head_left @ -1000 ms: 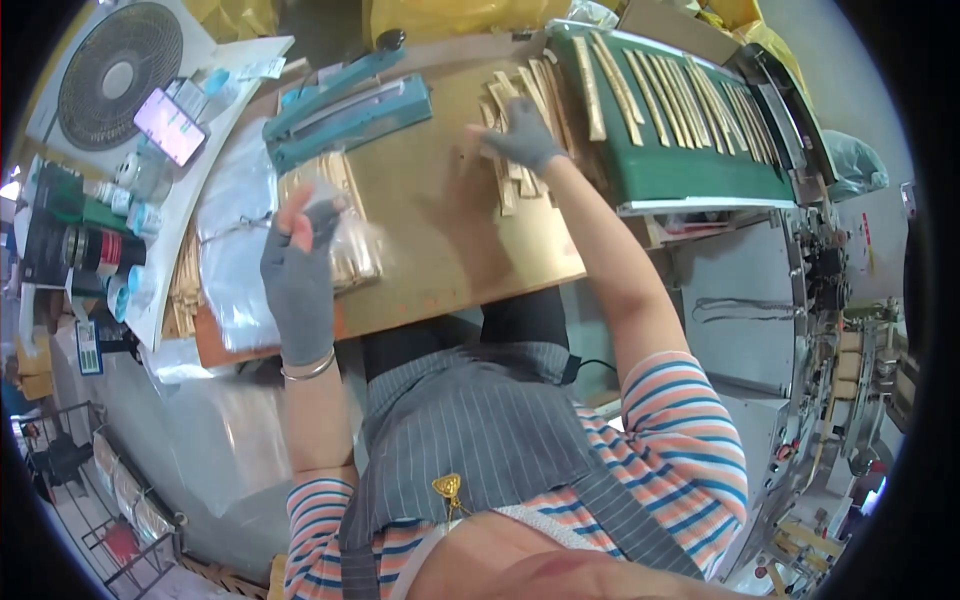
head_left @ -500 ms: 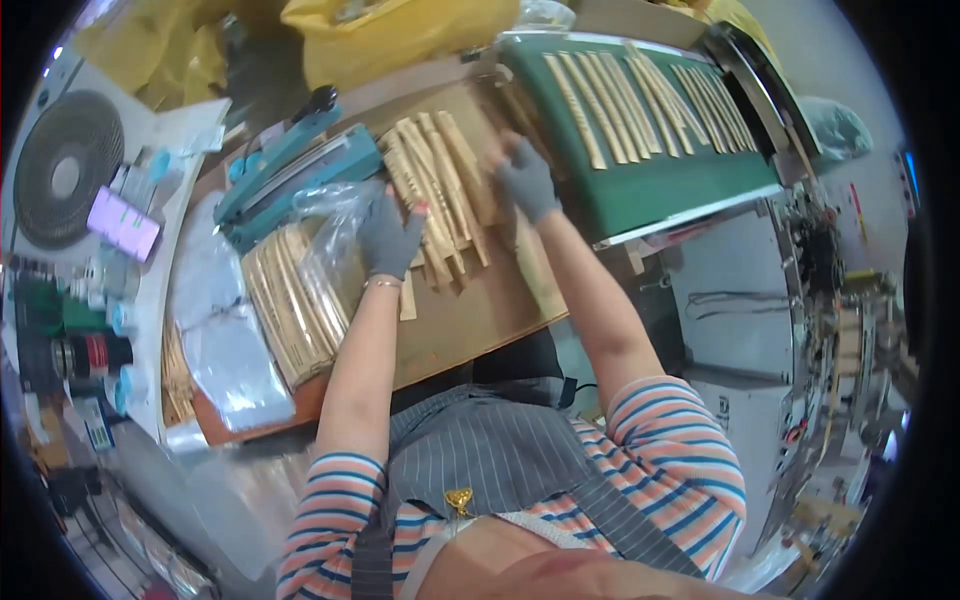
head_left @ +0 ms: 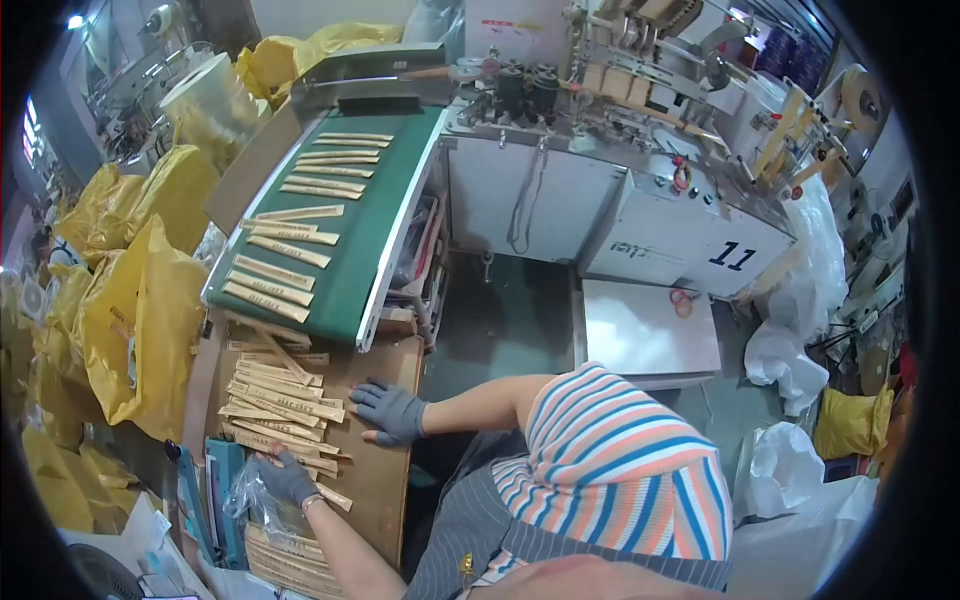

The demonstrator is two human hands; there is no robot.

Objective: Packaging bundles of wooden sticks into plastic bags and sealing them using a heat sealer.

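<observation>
My left hand, in a grey fingerless glove, reaches to the near end of a loose pile of slim tan paper packets. Its fingers stretch out at the packets' edge, and a crumpled clear plastic bag lies against it. My right hand, gloved alike, rests flat with spread fingers on the brown cardboard surface, just right of the pile, holding nothing. More packets lie in a neat row below the bag. What is inside the packets does not show.
A green conveyor belt carrying spaced packets ends at the pile's far side. Left of the pile stands a teal bag sealer. Yellow sacks crowd the left side. Across the gap are a white machine cabinet and a low white box.
My view has swung to the right, bringing the cabinet and machinery in. The right hand, blurred over the pile's right side before, now lies flat beside it. The left hand stays by the bag.
</observation>
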